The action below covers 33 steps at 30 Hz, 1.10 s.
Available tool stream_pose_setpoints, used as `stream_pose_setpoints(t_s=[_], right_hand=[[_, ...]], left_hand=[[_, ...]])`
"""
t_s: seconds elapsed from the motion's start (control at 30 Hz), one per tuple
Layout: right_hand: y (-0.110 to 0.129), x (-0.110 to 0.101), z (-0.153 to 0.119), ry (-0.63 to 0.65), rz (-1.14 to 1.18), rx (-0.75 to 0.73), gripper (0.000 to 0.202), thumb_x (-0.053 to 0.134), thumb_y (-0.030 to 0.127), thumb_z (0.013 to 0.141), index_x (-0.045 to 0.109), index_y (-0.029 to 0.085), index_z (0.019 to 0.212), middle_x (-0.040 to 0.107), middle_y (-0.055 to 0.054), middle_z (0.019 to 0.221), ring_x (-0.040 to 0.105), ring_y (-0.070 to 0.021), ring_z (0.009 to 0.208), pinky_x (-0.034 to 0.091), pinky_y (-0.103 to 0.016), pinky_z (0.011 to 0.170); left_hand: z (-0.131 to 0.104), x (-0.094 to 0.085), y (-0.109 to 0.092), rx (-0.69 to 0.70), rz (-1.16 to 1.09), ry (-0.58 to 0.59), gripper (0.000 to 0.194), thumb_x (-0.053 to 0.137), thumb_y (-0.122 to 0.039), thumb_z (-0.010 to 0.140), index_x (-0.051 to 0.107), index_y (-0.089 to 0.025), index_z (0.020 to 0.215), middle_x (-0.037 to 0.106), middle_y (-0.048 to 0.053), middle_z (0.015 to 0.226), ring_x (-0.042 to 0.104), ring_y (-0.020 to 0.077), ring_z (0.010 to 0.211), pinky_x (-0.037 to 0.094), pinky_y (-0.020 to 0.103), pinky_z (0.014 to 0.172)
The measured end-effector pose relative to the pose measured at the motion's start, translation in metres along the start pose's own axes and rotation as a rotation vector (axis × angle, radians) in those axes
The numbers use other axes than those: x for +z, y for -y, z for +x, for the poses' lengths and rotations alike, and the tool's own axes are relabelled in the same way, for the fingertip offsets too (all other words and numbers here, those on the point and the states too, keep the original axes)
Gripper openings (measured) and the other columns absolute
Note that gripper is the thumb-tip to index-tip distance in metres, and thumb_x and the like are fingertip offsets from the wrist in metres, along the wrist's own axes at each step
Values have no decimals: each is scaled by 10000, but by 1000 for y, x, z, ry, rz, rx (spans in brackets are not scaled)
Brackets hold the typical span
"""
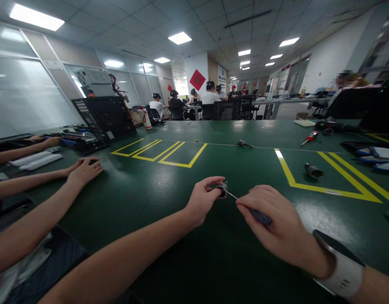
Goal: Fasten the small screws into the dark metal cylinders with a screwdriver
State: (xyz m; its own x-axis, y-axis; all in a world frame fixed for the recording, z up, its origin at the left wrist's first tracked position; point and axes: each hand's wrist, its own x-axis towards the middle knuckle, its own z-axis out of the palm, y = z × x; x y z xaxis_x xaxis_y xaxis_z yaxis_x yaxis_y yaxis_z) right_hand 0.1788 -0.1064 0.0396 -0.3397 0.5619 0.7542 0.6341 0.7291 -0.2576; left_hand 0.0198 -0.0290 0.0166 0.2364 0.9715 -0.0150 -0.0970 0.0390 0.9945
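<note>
My left hand (204, 198) grips a small round metal part (222, 190) between thumb and fingers, above the green table (169, 194). A screwdriver with a dark, bluish handle (259, 216) is held in my right hand (273, 219), its thin shaft pointing left. The tip meets the metal part at its opening; exactly where it touches is too small to tell. To the right, a similar metal part (314, 171) lies inside a yellow taped outline (291, 177). Farther back sits a small dark metal piece (244, 144).
At the left, a co-worker's hands (85, 171) rest on the table near white rolls (41, 161). Behind them stands a black computer case (102, 118). A red-handled screwdriver (311, 137) and dark trays with tools (376, 154) lie at the right. People sit farther back.
</note>
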Motion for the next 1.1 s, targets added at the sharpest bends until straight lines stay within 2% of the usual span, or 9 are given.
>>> stream_pose_setpoints(t_s=[0.1, 0.2, 0.27, 0.4, 0.53, 0.7, 0.9, 1.0, 1.1], right_hand=[[-8, -5, 5, -111, 80, 218, 94, 547, 212, 814, 634, 198, 845, 688, -39, 747, 638, -183, 672, 501, -325, 609], [-20, -8, 12, -152, 277, 433, 114, 601, 291, 786, 653, 195, 819, 709, -41, 725, 665, -193, 666, 528, -324, 599], [-29, -9, 16, -180, 479, 572, 148, 646, 324, 749, 659, 181, 786, 708, -42, 677, 669, -193, 645, 536, -322, 595], [-43, -11, 16, -336, 848, 815, 187, 710, 334, 680, 667, 157, 720, 677, -25, 590, 629, -146, 561, 513, -269, 542], [-51, -14, 8, -408, 1037, 977, 173, 749, 309, 637, 678, 157, 679, 659, -11, 569, 604, -116, 527, 488, -224, 499], [-59, -8, -1, -420, 1040, 995, 190, 766, 327, 613, 680, 161, 650, 662, -18, 603, 629, -144, 579, 505, -262, 549], [-62, 2, -11, -365, 765, 917, 268, 652, 430, 730, 673, 163, 708, 659, -38, 669, 619, -174, 662, 495, -332, 663], [-59, 3, -16, -240, 576, 860, 273, 603, 437, 771, 669, 184, 848, 677, -50, 778, 625, -204, 777, 473, -361, 745], [-55, 3, -17, -71, 392, 785, 262, 560, 422, 801, 653, 202, 908, 675, -52, 848, 621, -222, 818, 467, -374, 737]], left_hand=[[7, 0, 0, -44, -26, 61, 390, 634, -10, 629, 641, -145, 996, 664, 40, 822, 624, 130, 743, 496, 325, 809], [17, 1, 1, -25, 66, 90, 511, 639, 51, 579, 611, -158, 1045, 656, 44, 850, 624, 154, 794, 481, 347, 824], [26, 3, 5, 58, 166, 107, 468, 653, 25, 594, 613, -149, 1028, 653, 59, 879, 615, 166, 823, 480, 345, 812], [50, 8, 17, 292, 410, 181, 483, 727, -95, 591, 602, -152, 1054, 624, 73, 955, 579, 191, 887, 457, 347, 819], [70, 13, 24, 551, 732, 207, 490, 743, -286, 619, 599, -167, 1072, 567, 77, 973, 524, 205, 885, 428, 341, 773], [84, 16, 22, 656, 912, 218, 375, 721, -413, 624, 597, -142, 851, 554, 63, 887, 476, 201, 840, 389, 327, 742], [90, 11, 28, 474, 746, 408, 367, 713, -354, 641, 500, -158, 865, 524, -10, 802, 482, 122, 696, 384, 232, 601], [88, 11, 30, 502, 736, 405, 291, 711, -305, 646, 513, -152, 796, 519, -23, 759, 476, 113, 682, 376, 227, 601], [86, 12, 29, 557, 761, 384, 220, 685, -272, 673, 507, -148, 711, 501, -35, 689, 463, 106, 644, 359, 225, 587]])
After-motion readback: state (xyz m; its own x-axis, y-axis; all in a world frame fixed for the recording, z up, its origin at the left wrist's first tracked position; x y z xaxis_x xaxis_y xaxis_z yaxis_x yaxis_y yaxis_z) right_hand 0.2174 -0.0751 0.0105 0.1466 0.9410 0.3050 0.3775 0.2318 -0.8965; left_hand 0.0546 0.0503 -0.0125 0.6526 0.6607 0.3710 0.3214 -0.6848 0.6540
